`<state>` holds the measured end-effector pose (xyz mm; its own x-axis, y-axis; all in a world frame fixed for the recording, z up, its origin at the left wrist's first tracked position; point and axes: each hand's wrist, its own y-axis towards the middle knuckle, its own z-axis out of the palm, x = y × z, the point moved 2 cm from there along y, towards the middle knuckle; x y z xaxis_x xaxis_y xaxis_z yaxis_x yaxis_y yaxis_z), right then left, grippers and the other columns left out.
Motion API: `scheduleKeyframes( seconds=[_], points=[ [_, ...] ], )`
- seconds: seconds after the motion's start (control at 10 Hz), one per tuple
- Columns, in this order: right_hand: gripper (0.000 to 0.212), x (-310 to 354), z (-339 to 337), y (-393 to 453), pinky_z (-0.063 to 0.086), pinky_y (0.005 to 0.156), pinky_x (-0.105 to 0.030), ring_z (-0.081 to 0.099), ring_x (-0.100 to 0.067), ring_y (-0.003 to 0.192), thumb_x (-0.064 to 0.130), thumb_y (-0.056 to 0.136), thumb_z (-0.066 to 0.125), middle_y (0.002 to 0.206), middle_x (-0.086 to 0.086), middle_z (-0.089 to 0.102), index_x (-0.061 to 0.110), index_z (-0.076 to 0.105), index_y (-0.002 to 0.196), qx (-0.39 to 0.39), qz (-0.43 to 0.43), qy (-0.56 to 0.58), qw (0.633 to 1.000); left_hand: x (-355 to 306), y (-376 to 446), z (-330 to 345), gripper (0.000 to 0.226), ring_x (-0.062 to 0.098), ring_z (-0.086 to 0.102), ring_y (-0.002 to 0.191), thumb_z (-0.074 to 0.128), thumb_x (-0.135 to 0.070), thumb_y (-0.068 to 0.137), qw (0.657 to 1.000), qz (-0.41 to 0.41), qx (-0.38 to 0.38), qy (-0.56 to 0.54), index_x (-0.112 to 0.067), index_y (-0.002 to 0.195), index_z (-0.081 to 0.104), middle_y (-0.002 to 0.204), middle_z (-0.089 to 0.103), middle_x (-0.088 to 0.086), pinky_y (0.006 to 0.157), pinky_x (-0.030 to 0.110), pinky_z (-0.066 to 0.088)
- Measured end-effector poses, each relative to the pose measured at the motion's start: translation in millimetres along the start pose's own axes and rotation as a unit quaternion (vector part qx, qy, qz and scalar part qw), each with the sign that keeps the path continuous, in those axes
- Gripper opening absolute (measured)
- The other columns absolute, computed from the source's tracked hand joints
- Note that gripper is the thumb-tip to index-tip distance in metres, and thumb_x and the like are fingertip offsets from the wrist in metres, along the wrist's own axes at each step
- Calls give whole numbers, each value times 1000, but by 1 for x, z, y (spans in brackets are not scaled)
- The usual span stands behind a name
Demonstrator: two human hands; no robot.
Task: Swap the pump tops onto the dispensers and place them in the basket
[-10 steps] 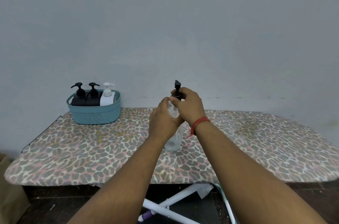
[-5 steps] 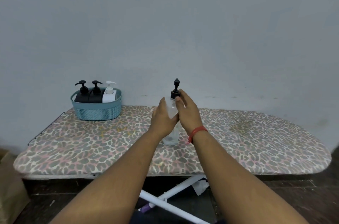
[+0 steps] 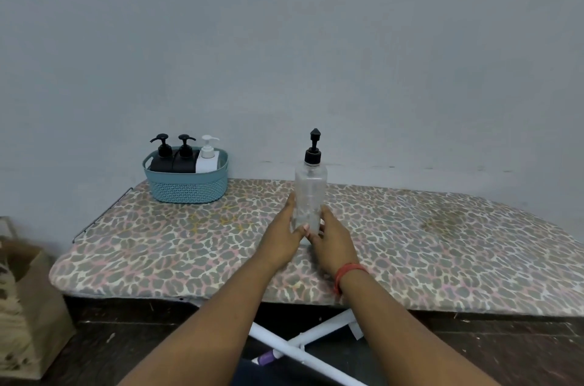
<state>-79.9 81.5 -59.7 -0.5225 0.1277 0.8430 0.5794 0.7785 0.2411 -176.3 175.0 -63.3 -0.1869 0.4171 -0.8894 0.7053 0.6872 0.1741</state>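
Note:
A clear dispenser bottle [image 3: 310, 189] with a black pump top [image 3: 313, 148] stands upright at the middle of the ironing board. My left hand [image 3: 282, 238] holds its lower left side, thumb across the front. My right hand [image 3: 332, 242], with a red thread at the wrist, holds the lower right side. The bottle's base is hidden behind my thumbs. At the board's back left sits a teal basket [image 3: 189, 193] holding two black dispensers [image 3: 173, 161] with black pumps and a white dispenser [image 3: 207, 158] with a white pump.
The ironing board [image 3: 442, 246] has a leopard-print cover and stands against a grey wall. Its white legs [image 3: 303, 344] cross below the front edge. A brown paper bag [image 3: 28, 306] stands on the dark floor at the left.
Both hands slid down from the pump top and neck to the bottle's lower part. The pump top now stands uncovered. The view has pulled back a little.

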Motion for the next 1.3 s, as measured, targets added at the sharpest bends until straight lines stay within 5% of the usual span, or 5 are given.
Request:
scheduleKeyframes(
  seconds=[0.3,0.9,1.1,1.2,1.3],
  points=[
    [39,10,92,64,43,84,-20,60,-9,98,11,93,58,114,4,66,26,53,129,19,-16,-51,998,62,42,-76,58,6,53,131,56,-12,103,995,-7,-82,55,-31,155,41,146,55,-11,110,28,43],
    [45,-13,127,158,48,77,-27,61,-9,88,12,90,54,103,13,67,41,48,124,-34,-20,-93,995,110,136,-94,67,10,58,129,62,-23,100,986,9,-113,125,-34,159,31,144,60,-7,110,35,46],
    [44,-12,125,153,52,90,-33,63,-14,104,25,88,62,115,9,67,32,47,129,-20,-7,-84,996,105,123,-91,70,18,48,140,58,-26,103,979,11,-118,169,-26,162,22,157,46,-1,116,38,40],
    [64,-11,113,136,45,107,-40,53,-21,127,32,89,63,139,-1,56,24,36,146,-2,-4,-133,991,97,104,-88,72,23,27,153,53,-35,104,968,-19,-120,222,-22,163,15,167,28,4,124,40,25],
    [81,-18,89,114,22,122,-44,24,-27,149,44,95,56,162,-6,27,15,15,157,32,-12,-225,974,86,76,-79,74,27,10,157,46,-46,104,938,-11,-101,331,-20,164,9,170,18,6,127,50,9]
  ],
)
